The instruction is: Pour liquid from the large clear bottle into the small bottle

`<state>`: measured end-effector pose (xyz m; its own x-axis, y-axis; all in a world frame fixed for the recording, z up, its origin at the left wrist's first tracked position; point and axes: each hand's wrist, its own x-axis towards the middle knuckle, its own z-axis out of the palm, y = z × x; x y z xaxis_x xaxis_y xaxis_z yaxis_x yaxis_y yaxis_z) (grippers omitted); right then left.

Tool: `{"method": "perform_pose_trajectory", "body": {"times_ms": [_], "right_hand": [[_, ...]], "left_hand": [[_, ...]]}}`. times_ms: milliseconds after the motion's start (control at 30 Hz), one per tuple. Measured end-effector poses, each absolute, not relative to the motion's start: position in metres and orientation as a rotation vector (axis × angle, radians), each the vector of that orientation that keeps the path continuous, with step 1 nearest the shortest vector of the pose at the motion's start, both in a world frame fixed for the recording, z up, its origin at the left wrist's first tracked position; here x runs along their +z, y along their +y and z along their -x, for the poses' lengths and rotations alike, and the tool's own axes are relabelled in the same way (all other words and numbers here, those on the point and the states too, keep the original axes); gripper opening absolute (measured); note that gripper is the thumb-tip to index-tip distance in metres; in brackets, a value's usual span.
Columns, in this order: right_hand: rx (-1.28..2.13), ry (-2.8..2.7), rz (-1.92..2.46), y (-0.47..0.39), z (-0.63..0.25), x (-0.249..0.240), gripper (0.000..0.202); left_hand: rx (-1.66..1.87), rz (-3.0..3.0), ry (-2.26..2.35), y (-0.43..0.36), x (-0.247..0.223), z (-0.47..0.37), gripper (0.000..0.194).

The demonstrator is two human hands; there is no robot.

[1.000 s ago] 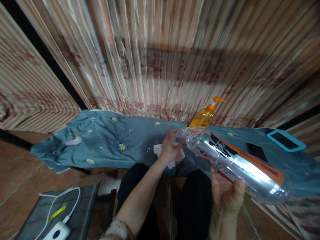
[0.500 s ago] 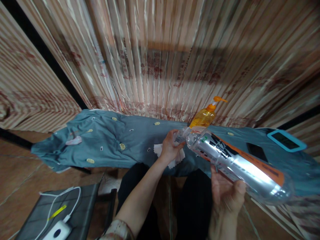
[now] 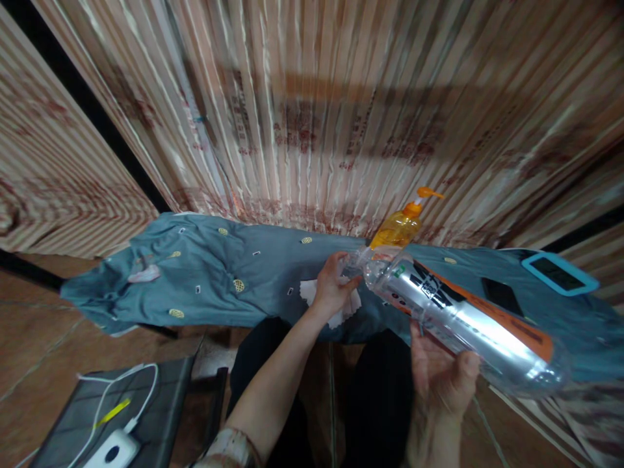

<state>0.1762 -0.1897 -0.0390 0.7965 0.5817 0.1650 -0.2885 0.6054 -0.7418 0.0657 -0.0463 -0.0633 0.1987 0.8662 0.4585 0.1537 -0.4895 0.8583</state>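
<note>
A large clear plastic bottle (image 3: 468, 325) with a silver and orange label is held tilted in front of me, its narrow end up and to the left. My left hand (image 3: 334, 286) grips the clear narrow end; whether that is the bottle's own neck or a separate clear piece, I cannot tell. Under the bottle's body, my right hand (image 3: 441, 377) supports it, thumb near the lower side. Just behind the narrow end stands a yellow pump bottle (image 3: 397, 229) with an orange pump head. A white tissue (image 3: 344, 313) lies beneath my left wrist.
A grey-green patterned cloth (image 3: 263, 279) covers the narrow table. To the right lie a dark phone (image 3: 502, 296) and a blue-framed digital display (image 3: 560, 274). At lower left, a dark stool (image 3: 160, 416) bears a white device (image 3: 114, 450) with a cable. Striped curtains (image 3: 312, 117) hang behind.
</note>
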Motion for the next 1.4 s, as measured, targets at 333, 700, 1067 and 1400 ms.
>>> {"method": "perform_pose_trajectory", "body": {"times_ms": [333, 700, 1067, 1400], "right_hand": [[0.521, -0.492, 0.748, -0.1914, -0.1783, -0.0407, 0.069], [0.551, -0.553, 0.774, -0.1935, -0.1795, -0.04, 0.061], [0.558, -0.539, 0.782, -0.1946, -0.1801, -0.0414, 0.062], [0.572, -0.43, 0.812, -0.1928, -0.1814, -0.0464, 0.068]], "left_hand": [[1.34, -1.794, 0.935, -0.0456, -0.0645, -0.0653, 0.045], [1.326, -1.771, 0.964, -0.0473, -0.0608, -0.0655, 0.044], [1.323, -1.785, 0.96, -0.0475, -0.0605, -0.0646, 0.044], [1.313, -1.802, 0.967, -0.0472, -0.0604, -0.0639, 0.044]]}}
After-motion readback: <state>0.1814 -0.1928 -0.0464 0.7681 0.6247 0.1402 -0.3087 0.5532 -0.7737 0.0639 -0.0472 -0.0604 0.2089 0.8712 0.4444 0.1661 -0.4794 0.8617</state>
